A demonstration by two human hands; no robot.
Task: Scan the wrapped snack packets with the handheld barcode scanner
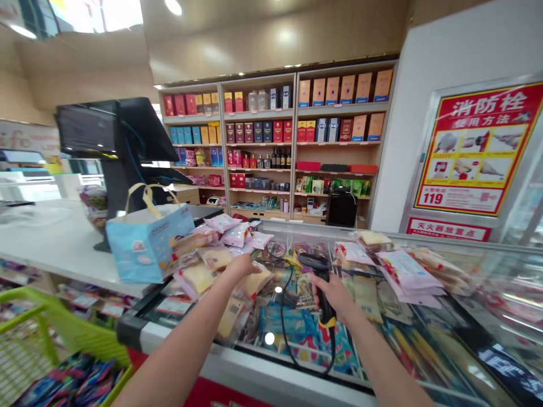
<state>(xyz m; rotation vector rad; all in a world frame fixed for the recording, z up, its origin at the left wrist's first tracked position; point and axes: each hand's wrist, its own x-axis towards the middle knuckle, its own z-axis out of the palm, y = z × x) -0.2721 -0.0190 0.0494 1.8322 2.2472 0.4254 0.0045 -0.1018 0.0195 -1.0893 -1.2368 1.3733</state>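
My right hand [333,297] is wrapped round the handle of a black barcode scanner [324,282], upright over the glass counter with its cable looping down to the left. My left hand [245,264] reaches into the pile on the left and closes on a clear packet of sliced bread [257,280]; its fingertips are partly hidden. Around it lie more bread packets [199,278] and several pink-white snack packets [237,234]. To the right of the scanner, another pink packet stack [409,271] and a bread packet [374,240] rest on the glass.
A light-blue paper bag [146,243] stands left of the pile, beside a dark checkout monitor [114,135]. A green shopping cart [63,322] with packets is at lower left. The freezer's glass top [292,333] covers packaged goods. Stocked shelves [258,141] line the back wall.
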